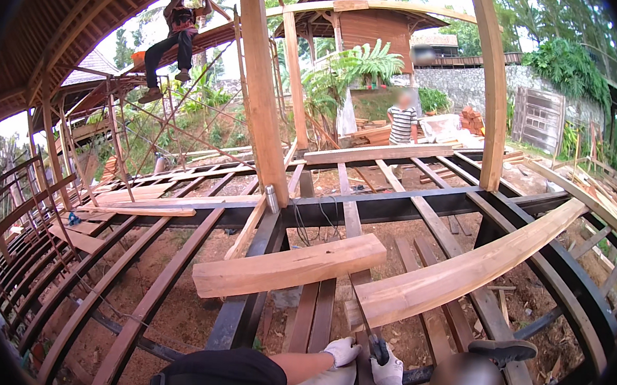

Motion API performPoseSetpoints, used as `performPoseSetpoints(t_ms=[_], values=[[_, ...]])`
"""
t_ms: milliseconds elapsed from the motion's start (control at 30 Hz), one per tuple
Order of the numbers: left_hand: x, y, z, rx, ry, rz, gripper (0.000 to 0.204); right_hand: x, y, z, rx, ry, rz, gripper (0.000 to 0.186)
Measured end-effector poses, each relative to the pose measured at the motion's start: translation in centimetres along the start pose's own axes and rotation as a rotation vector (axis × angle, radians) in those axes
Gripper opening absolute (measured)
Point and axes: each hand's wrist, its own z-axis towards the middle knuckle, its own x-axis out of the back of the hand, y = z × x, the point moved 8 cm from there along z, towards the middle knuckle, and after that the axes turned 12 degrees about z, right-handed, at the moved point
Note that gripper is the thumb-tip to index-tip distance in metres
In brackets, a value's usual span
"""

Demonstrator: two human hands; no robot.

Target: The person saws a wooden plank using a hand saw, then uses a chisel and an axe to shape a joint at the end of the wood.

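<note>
The right hand (388, 374) has its grip round a black-handled saw (380, 350), the curved timber (470, 274) at one o'clock; whether the left hand (343, 351) holds anything cannot be told. Shifting timber might bind the blade.

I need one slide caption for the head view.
Gloved right hand gripping a dark tool near two timber beams across a floor frame.

White-gloved left hand (343, 351), white-gloved right hand (388, 375) near it and curled closed, bare forearms (300, 368), left fingers' pose hard to tell
</note>
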Motion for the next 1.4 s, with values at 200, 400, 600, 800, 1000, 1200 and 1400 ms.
performPoseSetpoints(t_ms=[200, 400, 600, 800, 1000, 1200, 1400], values=[[0.6, 0.0, -0.7, -0.004, -0.003, -0.039, 0.058, -0.2, -0.5, -0.2, 0.013, 0.013, -0.002, 0.064], [0.5, -0.3, -0.5, -0.012, -0.009, -0.046, 0.060, -1.0, 1.3, 0.4, 0.086, 0.040, -0.012, 0.065], [0.2, -0.7, -0.2, 0.001, 0.020, -0.041, 0.058, -0.3, 0.3, 0.0, 0.092, 0.043, -0.027, 0.067], [-0.2, -0.5, 0.3, -0.027, 0.026, 0.014, 0.055, 0.0, -0.1, 0.1, 0.094, 0.018, -0.016, 0.061], [-0.5, -0.3, 0.1, -0.009, -0.026, 0.024, 0.062, -0.1, 0.0, 0.0, 0.013, -0.021, -0.063, 0.057], [-0.1, 0.2, -0.4, -0.043, -0.009, 0.062, 0.059, -0.2, 0.5, -0.3, 0.081, 0.041, -0.032, 0.056], [0.1, 0.2, -0.4, -0.025, 0.039, 0.061, 0.053, 0.0, -0.7, -0.6, 0.061, -0.015, -0.052, 0.054]])
